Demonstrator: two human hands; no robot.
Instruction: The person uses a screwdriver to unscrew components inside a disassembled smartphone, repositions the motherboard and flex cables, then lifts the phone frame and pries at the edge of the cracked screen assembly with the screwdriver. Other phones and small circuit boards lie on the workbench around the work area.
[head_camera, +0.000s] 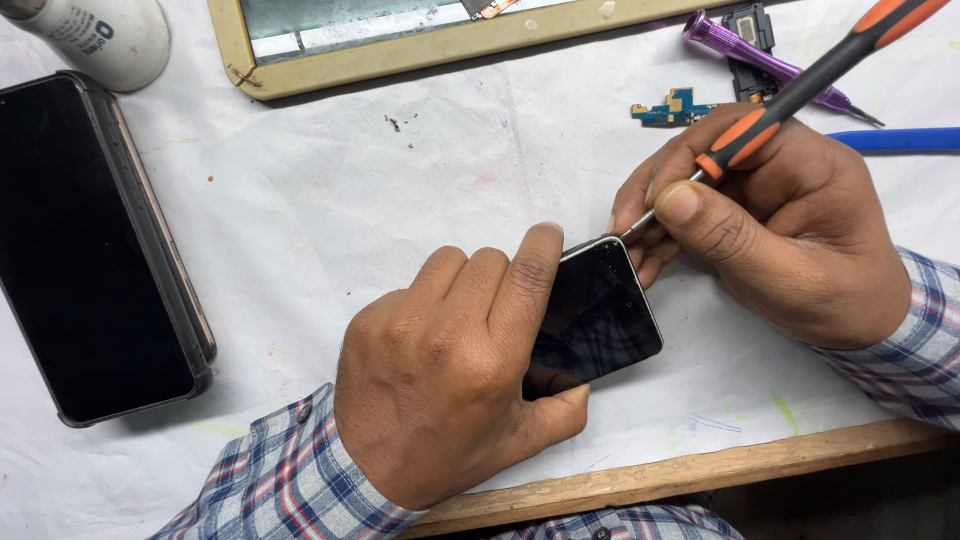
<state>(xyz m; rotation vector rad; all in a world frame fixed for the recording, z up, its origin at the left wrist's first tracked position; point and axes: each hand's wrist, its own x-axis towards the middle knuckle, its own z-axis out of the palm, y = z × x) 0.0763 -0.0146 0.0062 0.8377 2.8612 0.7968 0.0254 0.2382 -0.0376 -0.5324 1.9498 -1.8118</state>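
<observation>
My left hand (450, 370) grips a small black phone (600, 320) with a glossy dark screen, its fingers wrapped over the phone's left side, the index finger on its top edge. My right hand (770, 230) holds a black screwdriver with orange bands (800, 95). The metal tip touches the phone's upper right corner, next to my right thumb. Both sleeves are plaid.
A larger black phone in a case (90, 250) lies at the left. A framed glass pane (400, 45) lies at the top, a white bottle (105, 35) at top left. A purple tool (760, 60), a small blue circuit board (675, 108) and a blue tool (900, 140) lie at the right. The wooden table edge (700, 475) runs along the bottom.
</observation>
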